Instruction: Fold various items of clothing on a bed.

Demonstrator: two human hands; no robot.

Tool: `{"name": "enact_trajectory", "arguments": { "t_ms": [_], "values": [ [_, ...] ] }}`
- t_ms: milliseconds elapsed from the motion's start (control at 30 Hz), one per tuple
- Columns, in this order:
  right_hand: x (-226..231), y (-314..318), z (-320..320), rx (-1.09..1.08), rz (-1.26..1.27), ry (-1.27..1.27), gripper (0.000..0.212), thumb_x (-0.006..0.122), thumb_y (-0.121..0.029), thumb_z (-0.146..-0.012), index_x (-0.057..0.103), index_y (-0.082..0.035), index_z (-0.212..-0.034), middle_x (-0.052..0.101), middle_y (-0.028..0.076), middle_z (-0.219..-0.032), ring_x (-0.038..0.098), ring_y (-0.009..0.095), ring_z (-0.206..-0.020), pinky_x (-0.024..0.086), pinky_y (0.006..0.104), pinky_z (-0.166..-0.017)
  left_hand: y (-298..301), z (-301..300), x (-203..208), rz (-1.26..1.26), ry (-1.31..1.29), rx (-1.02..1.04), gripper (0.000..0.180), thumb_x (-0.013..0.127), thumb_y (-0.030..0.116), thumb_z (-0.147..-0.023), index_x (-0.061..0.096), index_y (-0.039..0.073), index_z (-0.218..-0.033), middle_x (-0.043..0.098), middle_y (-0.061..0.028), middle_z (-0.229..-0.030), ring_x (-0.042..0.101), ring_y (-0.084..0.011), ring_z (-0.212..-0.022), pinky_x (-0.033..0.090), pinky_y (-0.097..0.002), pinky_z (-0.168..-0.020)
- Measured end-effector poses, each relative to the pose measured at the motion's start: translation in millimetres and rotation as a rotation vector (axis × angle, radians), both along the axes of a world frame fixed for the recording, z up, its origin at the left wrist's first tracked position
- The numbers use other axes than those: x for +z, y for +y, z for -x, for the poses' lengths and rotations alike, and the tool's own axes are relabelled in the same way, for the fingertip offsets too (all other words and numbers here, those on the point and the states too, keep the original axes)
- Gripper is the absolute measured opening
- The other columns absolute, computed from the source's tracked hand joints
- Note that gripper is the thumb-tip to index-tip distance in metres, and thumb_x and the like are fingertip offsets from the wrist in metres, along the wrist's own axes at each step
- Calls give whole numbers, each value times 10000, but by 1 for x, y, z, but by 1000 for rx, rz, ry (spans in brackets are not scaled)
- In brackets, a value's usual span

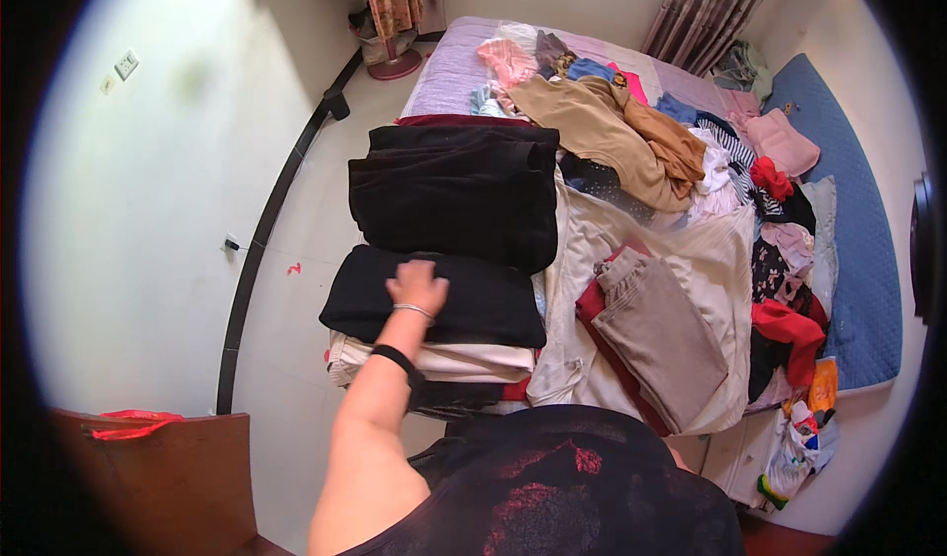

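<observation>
My left hand [416,288] rests on top of a folded black garment [483,299] at the near left of the bed. Its fingers look laid on the cloth, apart rather than gripping. Under that garment lie folded cream cloth [464,361] and darker pieces. Just beyond it, a taller stack of folded black clothes [454,196] sits with a dark red layer at its far edge. To the right, folded taupe trousers [661,329] lie over a dark red garment [592,304] on a cream sheet [710,270]. My right hand is out of sight.
A loose heap of clothes, including a tan garment [592,127], covers the far and right parts of the bed. A blue mat [858,260] leans along the right wall. A brown wooden panel [168,477] stands at lower left, and a pedestal base [397,65] at the back.
</observation>
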State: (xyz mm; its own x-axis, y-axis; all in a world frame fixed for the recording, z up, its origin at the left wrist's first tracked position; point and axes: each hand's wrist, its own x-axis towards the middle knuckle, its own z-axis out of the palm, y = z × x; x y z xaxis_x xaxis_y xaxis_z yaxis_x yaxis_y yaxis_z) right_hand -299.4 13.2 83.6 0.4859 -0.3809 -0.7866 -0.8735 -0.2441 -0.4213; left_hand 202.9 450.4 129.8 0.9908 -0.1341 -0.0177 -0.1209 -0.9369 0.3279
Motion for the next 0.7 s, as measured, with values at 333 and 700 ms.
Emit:
{"name": "enact_trajectory", "arguments": {
  "t_ms": [333, 700],
  "values": [
    [16, 7, -10, 9, -22, -78, 480, 629, -168, -817, 479, 11, -1237, 582, 144, -1134, 558, 215, -1022, 448, 304, -855, 202, -34, -31, 234, 609, 663, 723, 658, 488, -699, 551, -94, -1113, 595, -220, -1103, 575, -341, -1035, 447, -402, -879],
    [165, 63, -185, 291, -143, -478, 416, 535, -118, -861, 447, -9, -1252, 581, 100, -1129, 558, 183, -999, 449, 283, -833, -31, 44, 132, 1047, 7, -252, 518, 714, 228, -636, 561, -42, -1050, 616, -167, -987, 592, -255, -915, 470, -343, -800]
  ]
}}
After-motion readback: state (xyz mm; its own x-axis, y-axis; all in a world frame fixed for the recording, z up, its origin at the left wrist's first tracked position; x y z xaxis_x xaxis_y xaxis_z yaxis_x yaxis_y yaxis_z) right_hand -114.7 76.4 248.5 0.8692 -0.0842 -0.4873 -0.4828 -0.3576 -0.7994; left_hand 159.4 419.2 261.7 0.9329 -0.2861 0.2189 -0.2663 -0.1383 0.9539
